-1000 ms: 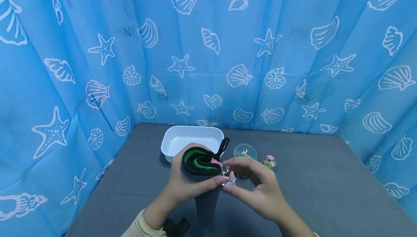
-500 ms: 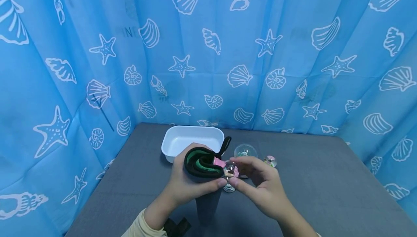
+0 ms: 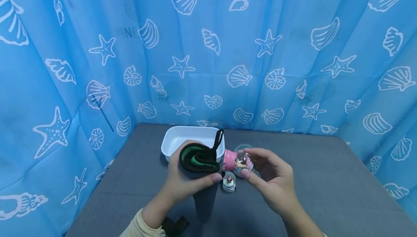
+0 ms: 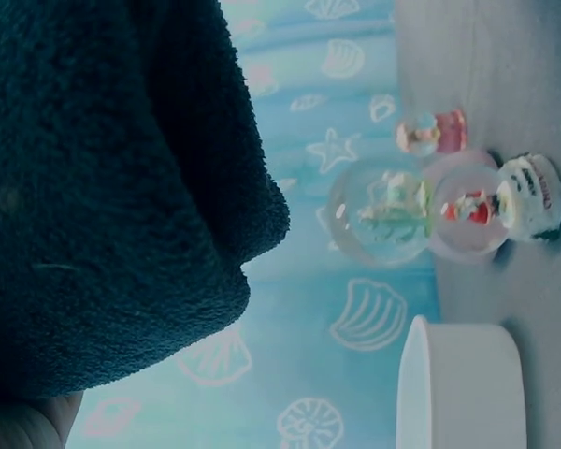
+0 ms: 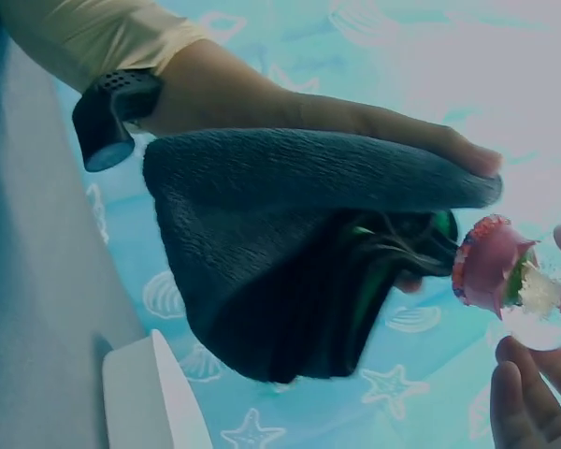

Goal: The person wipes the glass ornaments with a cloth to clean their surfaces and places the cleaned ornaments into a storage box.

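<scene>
The left hand (image 3: 179, 176) gripped the folded black-edged towel (image 3: 199, 159); the right hand (image 3: 275, 182) pinched the pink-based snow globe (image 3: 233, 159) by its clear dome (image 3: 244, 160), tipped sideways just beside the towel; smooth curves likely wanted a steady pinch.

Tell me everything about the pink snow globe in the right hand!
The snow globe has a pink base with a bumpy, many-coloured rim, and a clear, shiny ball that looks like glass or plastic. In it are pale, green and pink shapes, too small to name. It is tipped sideways in the right hand, which grips the ball end above the table. Its base points towards the rolled cloth; I can't tell whether they touch.
</scene>
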A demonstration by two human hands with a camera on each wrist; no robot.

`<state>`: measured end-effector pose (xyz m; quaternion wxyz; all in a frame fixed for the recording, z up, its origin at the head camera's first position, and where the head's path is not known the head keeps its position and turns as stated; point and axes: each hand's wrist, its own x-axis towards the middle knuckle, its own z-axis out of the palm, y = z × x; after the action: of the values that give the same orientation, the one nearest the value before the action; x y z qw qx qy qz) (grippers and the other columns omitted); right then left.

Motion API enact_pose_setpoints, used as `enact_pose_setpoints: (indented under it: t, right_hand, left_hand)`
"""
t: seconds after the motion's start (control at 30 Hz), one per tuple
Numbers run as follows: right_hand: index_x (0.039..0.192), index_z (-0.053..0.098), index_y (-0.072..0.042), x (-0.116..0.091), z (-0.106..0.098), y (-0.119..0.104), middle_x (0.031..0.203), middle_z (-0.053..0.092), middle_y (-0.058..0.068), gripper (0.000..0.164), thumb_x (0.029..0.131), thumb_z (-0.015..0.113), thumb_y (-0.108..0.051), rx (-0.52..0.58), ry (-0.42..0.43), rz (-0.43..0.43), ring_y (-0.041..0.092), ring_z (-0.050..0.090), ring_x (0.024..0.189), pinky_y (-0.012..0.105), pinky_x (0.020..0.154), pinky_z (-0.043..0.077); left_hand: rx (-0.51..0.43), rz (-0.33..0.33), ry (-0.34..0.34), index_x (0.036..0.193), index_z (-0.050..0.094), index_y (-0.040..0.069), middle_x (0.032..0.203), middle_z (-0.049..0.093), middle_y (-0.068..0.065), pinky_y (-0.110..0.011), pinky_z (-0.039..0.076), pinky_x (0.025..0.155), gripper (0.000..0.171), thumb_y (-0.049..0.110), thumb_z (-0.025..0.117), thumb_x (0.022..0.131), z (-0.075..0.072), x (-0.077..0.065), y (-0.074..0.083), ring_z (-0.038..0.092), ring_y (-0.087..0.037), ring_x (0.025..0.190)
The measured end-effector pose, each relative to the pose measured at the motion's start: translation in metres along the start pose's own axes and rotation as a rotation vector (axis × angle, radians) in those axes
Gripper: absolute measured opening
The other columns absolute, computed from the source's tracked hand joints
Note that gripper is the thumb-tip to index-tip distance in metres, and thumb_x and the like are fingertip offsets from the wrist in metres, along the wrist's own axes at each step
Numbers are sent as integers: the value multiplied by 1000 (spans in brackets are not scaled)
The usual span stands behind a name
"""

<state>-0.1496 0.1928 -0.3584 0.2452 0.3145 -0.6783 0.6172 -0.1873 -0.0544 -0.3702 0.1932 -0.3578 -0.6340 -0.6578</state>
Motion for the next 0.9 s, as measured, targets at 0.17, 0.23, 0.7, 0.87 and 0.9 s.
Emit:
enact_pose_setpoints:
  t: [0.17, 0.23, 0.7, 0.87, 0.9]
  right_hand:
    - [127, 65, 8, 3, -8, -1, 122, 75, 10, 51, 80, 75, 25, -57, 85, 37, 15, 74, 104, 23, 92, 62]
    - [127, 66, 4, 5, -10, -2, 122, 75, 11, 52, 80, 79, 22, -111, 88, 72, 15, 75, 106, 24, 94, 61]
    - [126, 73, -8, 21, 4, 25, 124, 74, 6, 45, 84, 88, 1, -303, 38, 121, 11, 70, 112, 19, 95, 59]
    - [124, 74, -11, 34, 10, 36, 122, 75, 1, 42, 85, 90, -7, -412, -8, 77, 12, 70, 106, 23, 91, 62]
    - [124, 74, -11, 37, 12, 38, 122, 75, 1, 42, 86, 90, -9, -438, -24, 64, 13, 70, 105, 26, 90, 63]
  left_hand:
    - [42, -30, 37, 125, 65, 15, 113, 70, -9, -33, 59, 95, 62, 5, 96, 72, -11, 4, 2, 69, -23, 104]
    - [59, -27, 46, 125, 64, 14, 113, 70, -9, -33, 59, 95, 62, 4, 95, 72, -16, 6, 2, 70, -24, 104]
    - [117, -34, 34, 125, 65, 13, 113, 70, -8, -32, 59, 95, 62, 4, 95, 72, -22, 6, -2, 70, -23, 105]
    - [126, -30, 38, 126, 65, 14, 114, 70, -8, -32, 60, 94, 62, 5, 95, 73, -23, 9, 0, 71, -23, 104]
    - [125, -25, 38, 126, 65, 13, 114, 70, -8, -32, 60, 94, 61, 5, 95, 73, -24, 10, 0, 71, -24, 104]
